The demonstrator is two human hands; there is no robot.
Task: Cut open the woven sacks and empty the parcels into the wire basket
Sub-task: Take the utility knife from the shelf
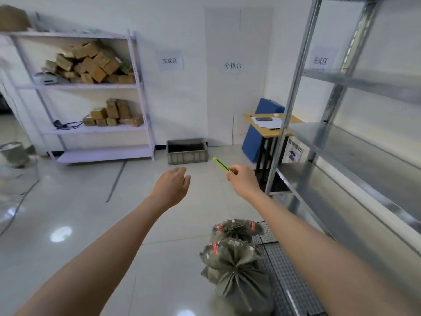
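Two grey-green woven sacks stand tied shut on the floor below my arms, a near sack (237, 270) and a far sack (235, 229) behind it, each with red tape near the neck. A black wire basket (287, 270) lies just right of them, against the metal rack. My right hand (242, 180) is stretched out in front and pinches a green utility knife (221, 164) that points up and left. My left hand (173, 185) hangs in the air beside it, fingers relaxed, holding nothing. Both hands are well above and beyond the sacks.
A tall metal rack (355, 137) fills the right side. A white shelf unit (91, 87) with cardboard boxes stands at the back left. A grey plastic crate (187, 151) sits by the far wall, a small desk (271, 126) and blue pad to its right. Cables trail across the floor at left.
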